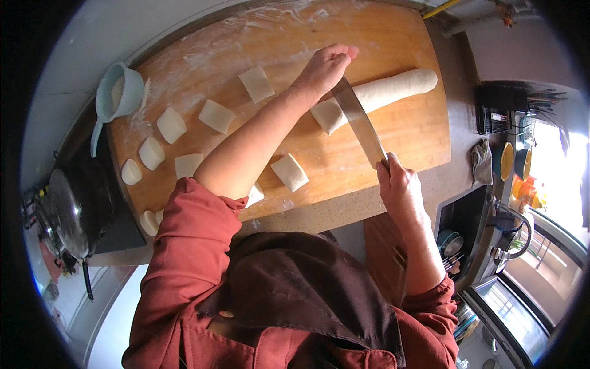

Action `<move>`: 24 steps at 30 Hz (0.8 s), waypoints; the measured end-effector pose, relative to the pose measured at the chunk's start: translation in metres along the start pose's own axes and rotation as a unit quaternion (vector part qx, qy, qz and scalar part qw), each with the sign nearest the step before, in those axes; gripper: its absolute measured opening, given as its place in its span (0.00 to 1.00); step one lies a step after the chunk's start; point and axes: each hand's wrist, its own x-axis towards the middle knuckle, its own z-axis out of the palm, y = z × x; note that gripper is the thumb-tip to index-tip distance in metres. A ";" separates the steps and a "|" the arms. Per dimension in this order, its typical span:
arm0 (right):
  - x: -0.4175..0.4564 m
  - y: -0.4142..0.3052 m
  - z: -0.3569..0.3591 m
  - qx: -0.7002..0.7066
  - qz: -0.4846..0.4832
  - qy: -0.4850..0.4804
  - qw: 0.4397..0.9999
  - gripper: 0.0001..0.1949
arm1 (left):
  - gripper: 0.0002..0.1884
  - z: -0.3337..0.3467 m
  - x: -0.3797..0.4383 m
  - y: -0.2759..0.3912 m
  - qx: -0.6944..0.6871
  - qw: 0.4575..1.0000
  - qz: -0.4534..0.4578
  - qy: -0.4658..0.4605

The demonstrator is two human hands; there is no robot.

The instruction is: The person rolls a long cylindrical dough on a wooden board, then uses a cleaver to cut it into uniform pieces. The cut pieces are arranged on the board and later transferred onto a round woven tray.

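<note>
My right hand (400,189) grips the handle of a broad kitchen knife (362,122). The blade slants across a dough log (396,87), between its long part and a cut-end piece (328,116) on the left. At the blade's far end is my left hand (328,67), its fingers curled; whether it presses on the blade or holds anything is hidden. Cut dough pieces lie scattered to the left, among them one (256,84) beyond my left forearm and one (289,172) nearer me. My left arm partly covers several others.
Everything lies on a floured wooden board (405,138). A pale blue handled scoop (120,92) with flour stands at its left back corner. Left of the board is a lidded pan (78,212). A sink (461,226) with a faucet (525,230) and a grey cloth (482,162) are to the right.
</note>
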 end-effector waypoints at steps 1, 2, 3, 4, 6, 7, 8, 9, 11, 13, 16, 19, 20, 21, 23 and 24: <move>0.002 0.001 0.000 0.001 0.000 -0.004 1.000 0.07 | 0.17 0.000 0.001 -0.004 0.001 1.000 -0.004 0.002; 0.003 0.001 0.001 0.002 -0.001 -0.009 1.000 0.07 | 0.17 -0.001 0.001 -0.008 0.014 1.000 0.001 0.004; 0.005 0.002 0.002 0.005 0.001 -0.015 1.000 0.07 | 0.17 -0.001 0.002 -0.010 0.026 1.000 0.007 0.005; 0.008 0.001 0.004 0.009 0.001 -0.021 1.000 0.07 | 0.17 -0.002 0.003 -0.012 0.038 0.999 0.013 0.007; 0.018 0.005 0.021 0.015 0.006 -0.041 0.999 0.07 | 0.16 -0.011 0.008 -0.047 0.065 0.997 0.029 0.018; 0.022 0.015 0.038 0.015 0.020 -0.051 0.998 0.08 | 0.16 -0.011 0.013 -0.057 0.074 0.996 0.038 0.016; 0.016 0.031 0.056 -0.007 0.002 0.002 1.000 0.08 | 0.17 -0.002 0.012 -0.050 0.108 0.988 0.109 -0.016; 0.011 0.031 0.061 0.006 0.012 0.005 1.000 0.09 | 0.18 0.000 0.005 -0.047 0.119 0.989 0.093 -0.001; 0.015 0.032 0.061 0.017 0.009 0.012 1.000 0.09 | 0.22 -0.008 0.002 -0.037 0.100 0.994 0.039 -0.018; 0.007 0.039 0.064 0.070 0.004 0.037 0.997 0.08 | 0.25 -0.011 -0.003 -0.043 0.004 0.997 -0.001 0.083; -0.019 0.039 0.065 0.123 0.019 0.111 0.986 0.08 | 0.30 -0.022 -0.017 -0.049 0.171 0.977 -0.130 0.004; -0.048 0.035 0.061 0.171 0.074 0.155 0.970 0.09 | 0.31 -0.017 -0.047 -0.072 0.419 0.907 -0.010 0.031; -0.056 0.034 0.057 0.174 0.079 0.159 0.969 0.09 | 0.30 -0.011 -0.050 -0.067 0.415 0.909 -0.029 0.007; -0.064 0.033 0.050 0.174 0.086 0.159 0.968 0.09 | 0.29 -0.004 -0.055 -0.061 0.407 0.912 -0.051 -0.016; -0.077 0.039 0.046 0.173 0.076 0.159 0.969 0.08 | 0.28 0.006 -0.067 -0.049 0.332 0.940 -0.081 -0.023; -0.081 0.044 0.047 0.180 0.078 0.157 0.968 0.08 | 0.28 0.011 -0.072 -0.050 0.297 0.950 -0.094 -0.013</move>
